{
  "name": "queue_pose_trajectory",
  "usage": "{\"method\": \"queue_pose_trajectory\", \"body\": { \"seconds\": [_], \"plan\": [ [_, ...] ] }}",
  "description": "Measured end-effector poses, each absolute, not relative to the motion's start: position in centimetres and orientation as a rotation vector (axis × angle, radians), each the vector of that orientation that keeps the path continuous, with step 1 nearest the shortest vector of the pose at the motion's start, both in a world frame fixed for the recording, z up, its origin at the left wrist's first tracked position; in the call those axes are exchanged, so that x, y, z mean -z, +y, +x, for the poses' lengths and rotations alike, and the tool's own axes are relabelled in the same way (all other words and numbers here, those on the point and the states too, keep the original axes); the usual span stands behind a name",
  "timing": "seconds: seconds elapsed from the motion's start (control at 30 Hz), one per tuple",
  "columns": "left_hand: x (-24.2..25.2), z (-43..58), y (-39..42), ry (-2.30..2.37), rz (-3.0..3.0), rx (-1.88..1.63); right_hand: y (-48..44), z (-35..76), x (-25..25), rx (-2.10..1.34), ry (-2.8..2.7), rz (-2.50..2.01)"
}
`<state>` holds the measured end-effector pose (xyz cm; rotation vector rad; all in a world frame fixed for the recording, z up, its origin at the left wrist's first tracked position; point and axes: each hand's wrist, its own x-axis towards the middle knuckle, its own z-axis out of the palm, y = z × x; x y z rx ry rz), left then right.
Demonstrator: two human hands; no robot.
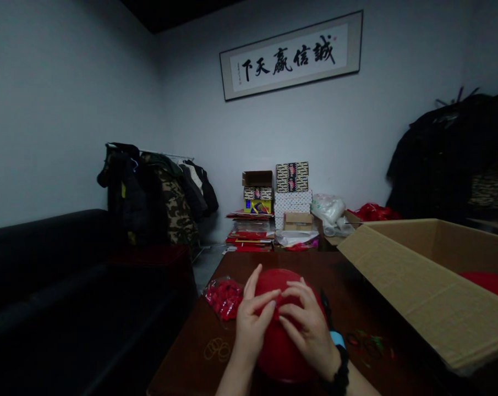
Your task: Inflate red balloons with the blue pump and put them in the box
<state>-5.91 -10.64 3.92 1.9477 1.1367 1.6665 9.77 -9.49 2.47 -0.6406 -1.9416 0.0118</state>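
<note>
A large, round red object (pixel 277 352), smooth and balloon-like, rests on the dark wooden table (pixel 191 360) in front of me. My left hand (pixel 255 313) lies over its left side, thumb and index finger pinched together near its middle, another finger raised. Across from it, my right hand (pixel 306 319) has its fingertips drawn together at the same spot. Whatever small piece is between the fingertips is hidden. A clear bag of red pieces (pixel 224 298) lies left of my left hand. Several thin tan rubber bands (pixel 217 350) sit nearer the front.
An open cardboard box (pixel 422 291) stands at the right, something red inside. Small coloured loops (pixel 368 342) and a black tool (pixel 326 308) lie right of my hands. Stacked boxes (pixel 292 203) stand behind the table; a black sofa (pixel 46 308) is at left.
</note>
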Motion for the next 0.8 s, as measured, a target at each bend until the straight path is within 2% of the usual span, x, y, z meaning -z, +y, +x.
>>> {"method": "queue_pose_trajectory", "body": {
  "seconds": [0.17, 0.3, 0.57, 0.8],
  "plan": [
    [-3.7, -5.8, -10.9, 1.382, 2.088, -1.881, -9.7, 9.9, -2.6, 0.021, -1.963, -0.629],
    [-3.5, -6.0, -10.9, 1.440, 2.142, -1.883, -9.7, 9.9, -2.4, 0.009, -1.962, -0.635],
    [-3.2, -5.0, -11.1, 1.332, 1.699, -1.841, -10.0, 9.4, -2.2, 0.023, -1.988, -0.578],
    [-3.0, -7.1, -11.3, 1.110, 2.050, -1.672, -9.8, 9.4, -2.2, -0.380, -1.812, -0.655]
  ]
}}
